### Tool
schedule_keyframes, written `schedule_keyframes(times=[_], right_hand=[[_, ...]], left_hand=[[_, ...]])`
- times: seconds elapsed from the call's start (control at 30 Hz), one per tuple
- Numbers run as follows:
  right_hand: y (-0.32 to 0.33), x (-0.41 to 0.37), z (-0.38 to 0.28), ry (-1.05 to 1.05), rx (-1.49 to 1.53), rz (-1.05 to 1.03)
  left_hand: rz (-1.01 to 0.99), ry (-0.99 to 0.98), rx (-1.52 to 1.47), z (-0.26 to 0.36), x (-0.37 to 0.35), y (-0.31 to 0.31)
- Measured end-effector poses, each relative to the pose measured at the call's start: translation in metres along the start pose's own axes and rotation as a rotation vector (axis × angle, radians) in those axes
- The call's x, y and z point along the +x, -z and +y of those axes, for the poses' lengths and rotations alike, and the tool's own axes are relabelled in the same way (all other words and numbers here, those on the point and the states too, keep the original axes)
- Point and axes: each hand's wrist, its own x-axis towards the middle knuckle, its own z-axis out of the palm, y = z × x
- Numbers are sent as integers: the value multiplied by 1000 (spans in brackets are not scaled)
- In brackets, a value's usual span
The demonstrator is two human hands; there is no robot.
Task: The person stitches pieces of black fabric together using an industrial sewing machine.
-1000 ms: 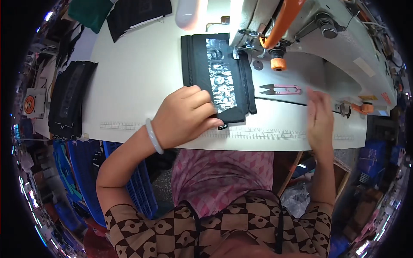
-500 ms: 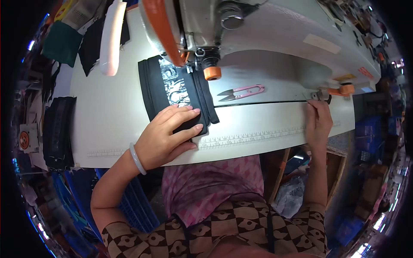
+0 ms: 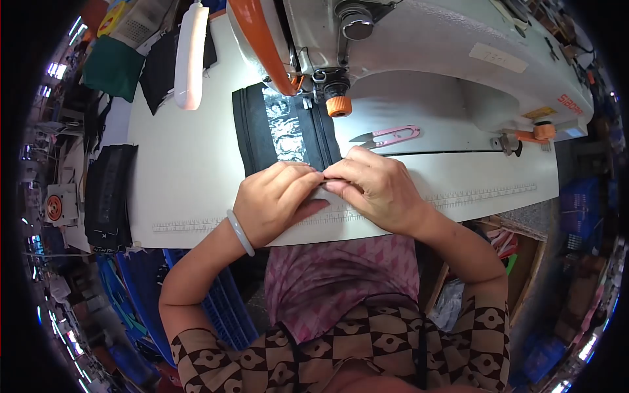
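A black fabric piece (image 3: 252, 134) with a shiny clear plastic strip (image 3: 284, 128) down its middle lies under the sewing machine's (image 3: 406, 49) needle area. My left hand (image 3: 276, 193), with a pale bangle at the wrist, is closed at the near edge of this fabric. Beside it, my right hand (image 3: 377, 187) pinches the fabric's near right corner, its thumb and fingertips meeting close to the left fingertips. The hands cover the fabric's near edge. Just beyond my right hand lie pink-handled thread snips (image 3: 393, 135).
A printed ruler scale (image 3: 472, 196) runs along the table's front. More black fabric pieces (image 3: 108, 196) sit at the left edge, with green cloth (image 3: 113, 67) behind. A white lamp (image 3: 191, 59) hangs at upper left. Blue crates (image 3: 226, 308) stand below the table.
My right hand has left the lever area at the machine's right and come to the fabric's near corner. My left hand has curled its fingers at the near edge. The view has shifted slightly.
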Motion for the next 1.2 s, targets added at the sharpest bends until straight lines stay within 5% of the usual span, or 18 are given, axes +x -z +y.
schedule_keyframes(times=[0.27,0.97,1.2], right_hand=[[16,-13,-15,-72,-61,78],[6,-16,-30,-70,-223,27],[-9,-8,-40,-606,856,-196]], left_hand=[[97,111,-210,-11,-3,-1],[160,78,-207,-11,-1,-3],[250,97,-226,-10,-3,-3]])
